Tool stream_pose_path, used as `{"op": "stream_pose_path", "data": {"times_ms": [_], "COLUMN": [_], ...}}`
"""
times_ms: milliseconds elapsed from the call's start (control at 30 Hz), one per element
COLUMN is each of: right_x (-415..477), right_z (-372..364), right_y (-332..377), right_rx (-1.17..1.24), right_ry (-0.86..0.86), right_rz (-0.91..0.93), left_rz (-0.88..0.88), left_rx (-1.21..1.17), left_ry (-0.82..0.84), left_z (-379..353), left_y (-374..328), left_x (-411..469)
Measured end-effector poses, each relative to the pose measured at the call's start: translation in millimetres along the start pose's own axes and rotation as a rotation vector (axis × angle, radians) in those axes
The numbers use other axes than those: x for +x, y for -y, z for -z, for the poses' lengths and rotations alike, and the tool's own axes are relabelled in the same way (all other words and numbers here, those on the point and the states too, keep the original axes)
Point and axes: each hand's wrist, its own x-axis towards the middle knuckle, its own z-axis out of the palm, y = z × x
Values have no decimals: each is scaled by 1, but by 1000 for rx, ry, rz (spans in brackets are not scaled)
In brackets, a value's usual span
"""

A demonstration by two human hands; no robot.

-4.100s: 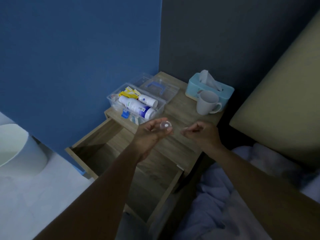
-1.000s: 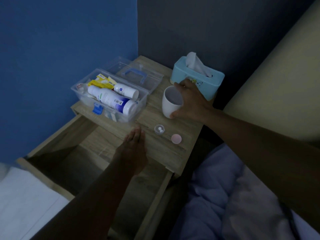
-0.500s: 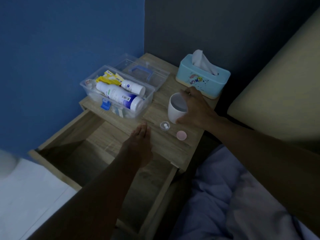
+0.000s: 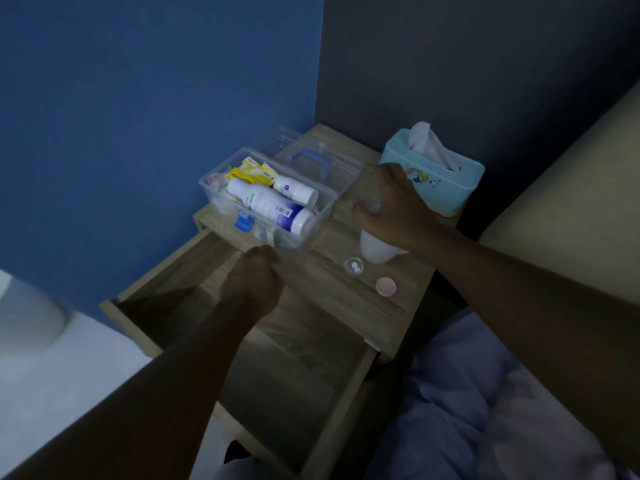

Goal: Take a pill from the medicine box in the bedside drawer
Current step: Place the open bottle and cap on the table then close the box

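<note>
One pale wooden bedside tabletop [image 4: 349, 306] carries one clear plastic medicine box [image 4: 268, 199] at 11 o'clock. The right hand [image 4: 394, 209] wraps its fingers [image 4: 362, 211] around one white mug [image 4: 377, 251]. The left hand [image 4: 254, 284] is curled closed, empty. At 3 o'clock, one small clear cup [image 4: 354, 266] holds two white pills [image 4: 354, 266].

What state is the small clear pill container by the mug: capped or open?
Open. The small clear container stands on the nightstand top with two white pills visible inside; its pink cap lies apart, beside it.
</note>
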Motion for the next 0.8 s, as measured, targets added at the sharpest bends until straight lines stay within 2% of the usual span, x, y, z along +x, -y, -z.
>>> {"op": "stream_pose_path", "data": {"times_ms": [67, 133, 233, 400, 567, 633, 800], "right_x": [12, 25, 39, 64, 79, 85, 95], "right_z": [-10, -23, -45, -68, -63, -56, -38], "right_y": [17, 33, 49, 57, 42, 41, 47], "right_rx": [98, 236, 422, 531, 805, 880, 1053], "right_ry": [-7, 17, 50, 19, 119, 112, 56], "right_rz": [-43, -150, -402, -788, -812, -820, -691], "left_rz": [69, 46, -12, -114, -218, -226, -214], "left_rx": [-7, -5, 38, 158, 185, 187, 232], "left_ry": [-121, -210, -150, -74, -143, -147, -146], "left_z": [14, 27, 37, 35, 34, 35, 41], "left_y": [9, 17, 27, 43, 53, 54, 50], "left_x": [4, 11, 23, 37, 38, 40, 43]}}
